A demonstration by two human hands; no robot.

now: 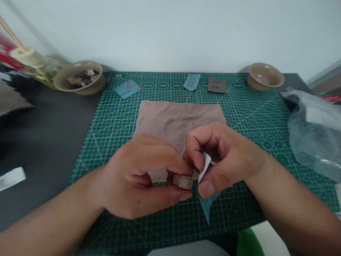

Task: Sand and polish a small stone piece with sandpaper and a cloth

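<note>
a plastic bag [314, 135] lies near the right hand [223, 156].

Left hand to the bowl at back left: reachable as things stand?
Likely yes, once it lets go. The left hand is gripping a small block, but nothing stands between it and the bowl. The way over the cloth and mat looks free.

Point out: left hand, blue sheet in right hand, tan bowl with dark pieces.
left hand [133, 170], head view, back of the hand
blue sheet [207, 206], head view, lower corner below the fingers
tan bowl [62, 81], head view, outer wall
</note>
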